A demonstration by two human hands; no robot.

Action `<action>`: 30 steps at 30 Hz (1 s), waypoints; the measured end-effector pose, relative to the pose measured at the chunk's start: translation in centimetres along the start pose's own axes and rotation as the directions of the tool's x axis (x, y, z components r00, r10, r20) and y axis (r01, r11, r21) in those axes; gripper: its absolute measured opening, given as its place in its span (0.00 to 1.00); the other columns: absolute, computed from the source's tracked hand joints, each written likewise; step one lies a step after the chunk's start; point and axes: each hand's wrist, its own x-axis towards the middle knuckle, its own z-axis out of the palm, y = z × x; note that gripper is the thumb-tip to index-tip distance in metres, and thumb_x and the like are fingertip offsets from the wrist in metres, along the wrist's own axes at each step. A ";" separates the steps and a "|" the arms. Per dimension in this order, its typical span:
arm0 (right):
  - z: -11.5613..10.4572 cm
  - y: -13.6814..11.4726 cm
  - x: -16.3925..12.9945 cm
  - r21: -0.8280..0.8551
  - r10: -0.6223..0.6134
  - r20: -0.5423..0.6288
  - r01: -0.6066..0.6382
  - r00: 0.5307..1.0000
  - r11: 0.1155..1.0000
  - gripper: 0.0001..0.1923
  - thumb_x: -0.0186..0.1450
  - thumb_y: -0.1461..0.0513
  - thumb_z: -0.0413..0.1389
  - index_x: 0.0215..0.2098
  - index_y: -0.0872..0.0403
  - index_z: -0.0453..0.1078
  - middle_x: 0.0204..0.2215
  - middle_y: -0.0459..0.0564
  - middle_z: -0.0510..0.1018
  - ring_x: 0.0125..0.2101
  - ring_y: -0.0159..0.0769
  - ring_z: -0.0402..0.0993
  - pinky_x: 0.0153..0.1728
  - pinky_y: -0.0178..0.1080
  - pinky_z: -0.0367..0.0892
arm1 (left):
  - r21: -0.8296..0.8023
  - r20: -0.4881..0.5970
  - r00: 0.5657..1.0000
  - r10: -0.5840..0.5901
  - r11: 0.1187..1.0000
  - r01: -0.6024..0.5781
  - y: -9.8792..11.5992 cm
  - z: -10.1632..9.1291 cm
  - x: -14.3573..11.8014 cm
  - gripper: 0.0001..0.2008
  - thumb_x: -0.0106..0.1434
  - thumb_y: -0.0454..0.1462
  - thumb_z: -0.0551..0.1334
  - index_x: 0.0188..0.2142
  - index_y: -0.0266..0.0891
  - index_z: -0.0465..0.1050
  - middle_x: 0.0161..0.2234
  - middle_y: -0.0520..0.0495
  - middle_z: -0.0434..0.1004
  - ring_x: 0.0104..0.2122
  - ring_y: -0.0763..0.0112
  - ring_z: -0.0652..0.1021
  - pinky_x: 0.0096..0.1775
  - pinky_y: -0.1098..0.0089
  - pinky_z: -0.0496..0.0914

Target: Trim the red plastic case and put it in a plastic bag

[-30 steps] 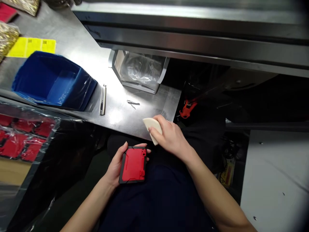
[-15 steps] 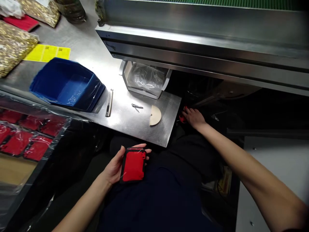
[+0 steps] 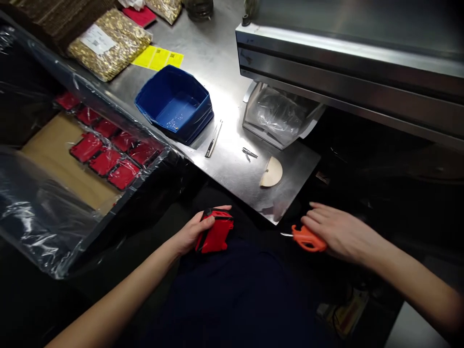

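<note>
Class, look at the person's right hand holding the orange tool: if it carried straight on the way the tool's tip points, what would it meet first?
Probably the red case held in the left hand: the right hand aims the orange tool leftward across the lap, though depth is unclear.

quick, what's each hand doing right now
Left hand: closed around a red case.
Right hand: closed on an orange-handled tool with a thin metal tip.
</note>
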 end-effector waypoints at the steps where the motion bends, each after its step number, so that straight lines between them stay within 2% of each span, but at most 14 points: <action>1: -1.2 -2.1 0.7 0.063 0.041 0.126 -0.049 0.991 0.997 0.13 0.60 0.67 0.52 0.43 0.56 0.71 0.35 0.54 0.79 0.35 0.45 0.78 0.40 0.47 0.69 | 0.022 -0.032 0.999 0.019 1.000 -0.018 -0.2 0.2 0.0 0.38 0.64 0.53 0.70 0.67 0.35 0.66 0.55 0.32 0.76 0.50 0.51 0.78 0.47 0.64 0.76; 3: -3.4 -5.8 2.3 0.202 0.030 0.285 -0.090 0.958 0.975 0.09 0.58 0.64 0.55 0.38 0.54 0.69 0.28 0.50 0.77 0.27 0.44 0.76 0.28 0.43 0.62 | 0.071 -0.076 0.995 0.065 0.996 -0.059 -0.5 0.6 0.1 0.37 0.66 0.53 0.69 0.67 0.36 0.65 0.54 0.33 0.76 0.51 0.50 0.78 0.48 0.63 0.75; 5: -4.8 -8.4 3.8 0.285 -0.003 0.339 -0.100 0.941 0.953 0.07 0.59 0.62 0.55 0.37 0.53 0.68 0.26 0.49 0.78 0.25 0.44 0.76 0.24 0.41 0.56 | 0.118 -0.056 0.994 0.089 0.990 -0.082 -0.5 0.9 -0.1 0.37 0.66 0.52 0.68 0.68 0.37 0.63 0.56 0.33 0.74 0.53 0.47 0.76 0.49 0.60 0.75; 7: -5.6 -9.8 4.7 0.227 0.076 0.349 -0.163 0.934 0.960 0.09 0.60 0.63 0.55 0.39 0.55 0.70 0.26 0.52 0.79 0.25 0.46 0.77 0.24 0.41 0.52 | 0.164 0.005 0.996 0.090 0.982 -0.089 -0.3 1.1 -0.4 0.40 0.65 0.50 0.70 0.70 0.39 0.59 0.58 0.33 0.72 0.56 0.43 0.74 0.51 0.56 0.74; 12: -6.3 -10.2 5.4 0.265 0.080 0.365 -0.186 0.928 0.946 0.06 0.60 0.62 0.55 0.34 0.56 0.72 0.28 0.53 0.80 0.27 0.46 0.78 0.24 0.40 0.51 | 0.268 0.067 0.995 0.074 0.959 -0.090 0.2 0.9 -1.4 0.53 0.61 0.40 0.75 0.75 0.48 0.42 0.63 0.37 0.66 0.60 0.46 0.71 0.60 0.54 0.68; 15: -6.4 -10.0 5.3 0.252 0.104 0.379 -0.211 0.920 0.944 0.07 0.61 0.59 0.57 0.33 0.56 0.73 0.27 0.53 0.80 0.27 0.46 0.79 0.24 0.39 0.51 | 0.200 0.047 0.996 0.079 0.976 -0.087 -0.2 0.9 -1.5 0.54 0.63 0.42 0.73 0.75 0.48 0.35 0.65 0.35 0.64 0.62 0.44 0.69 0.61 0.50 0.66; 17: -6.8 -9.7 5.0 0.358 0.035 0.402 -0.193 0.915 0.913 0.13 0.63 0.52 0.58 0.31 0.54 0.73 0.25 0.51 0.80 0.26 0.44 0.78 0.23 0.38 0.52 | 0.204 0.019 0.997 0.079 0.976 -0.081 -0.1 1.4 -1.5 0.53 0.65 0.44 0.71 0.75 0.46 0.33 0.65 0.33 0.64 0.62 0.43 0.70 0.61 0.47 0.66; 19: -7.8 -9.0 4.4 0.416 0.036 0.372 -0.201 0.927 0.887 0.16 0.64 0.49 0.57 0.29 0.53 0.72 0.24 0.49 0.79 0.25 0.41 0.76 0.22 0.37 0.52 | 0.393 0.001 0.994 0.110 0.914 -0.102 0.4 2.4 -1.5 0.55 0.63 0.44 0.73 0.75 0.48 0.35 0.65 0.35 0.63 0.62 0.45 0.69 0.63 0.47 0.62; 21: -9.3 -8.1 3.9 0.424 0.091 0.338 -0.238 0.937 0.874 0.16 0.65 0.49 0.57 0.29 0.53 0.72 0.24 0.48 0.79 0.24 0.38 0.75 0.23 0.37 0.53 | 0.648 0.039 0.989 0.146 0.749 -0.136 1.5 3.8 -1.5 0.57 0.59 0.41 0.76 0.75 0.52 0.37 0.65 0.39 0.64 0.62 0.46 0.69 0.66 0.49 0.58; 23: -10.7 -6.8 3.5 0.474 0.084 0.361 -0.260 0.929 0.841 0.19 0.65 0.48 0.58 0.27 0.53 0.72 0.22 0.47 0.77 0.22 0.34 0.72 0.23 0.36 0.54 | 0.766 0.130 0.984 0.118 0.618 -0.175 2.5 5.1 -1.6 0.59 0.56 0.37 0.77 0.75 0.56 0.38 0.65 0.42 0.65 0.63 0.45 0.67 0.66 0.48 0.57; 25: -11.4 -5.4 3.4 0.484 0.083 0.383 -0.276 0.920 0.830 0.19 0.65 0.47 0.59 0.26 0.53 0.72 0.21 0.47 0.76 0.21 0.33 0.70 0.22 0.36 0.54 | 0.679 0.228 0.973 0.038 0.710 -0.187 3.0 5.9 -1.5 0.60 0.55 0.36 0.77 0.75 0.56 0.40 0.65 0.41 0.65 0.63 0.43 0.68 0.64 0.45 0.59; 27: -11.2 -4.3 3.3 0.459 0.098 0.390 -0.286 0.916 0.842 0.19 0.64 0.48 0.60 0.26 0.53 0.72 0.21 0.46 0.76 0.21 0.33 0.69 0.22 0.36 0.53 | 0.374 0.268 0.963 0.038 0.917 -0.140 2.7 6.0 -1.1 0.57 0.56 0.42 0.77 0.74 0.54 0.43 0.65 0.38 0.64 0.61 0.39 0.69 0.60 0.43 0.65; 28: -10.8 -4.1 3.2 0.465 0.088 0.399 -0.284 0.913 0.839 0.19 0.64 0.48 0.60 0.26 0.53 0.71 0.22 0.46 0.76 0.21 0.32 0.68 0.21 0.35 0.53 | 0.171 0.239 0.968 0.074 0.978 -0.117 2.5 5.8 -0.9 0.54 0.57 0.46 0.75 0.74 0.52 0.45 0.66 0.37 0.62 0.60 0.37 0.70 0.58 0.42 0.67; 30: -9.9 -4.3 2.9 0.501 0.063 0.410 -0.283 0.910 0.818 0.20 0.64 0.45 0.60 0.28 0.53 0.71 0.22 0.45 0.76 0.21 0.32 0.68 0.21 0.35 0.52 | -0.119 0.085 0.986 0.142 0.984 -0.132 1.9 5.4 -0.4 0.48 0.60 0.53 0.71 0.73 0.50 0.50 0.67 0.37 0.59 0.59 0.36 0.71 0.57 0.40 0.69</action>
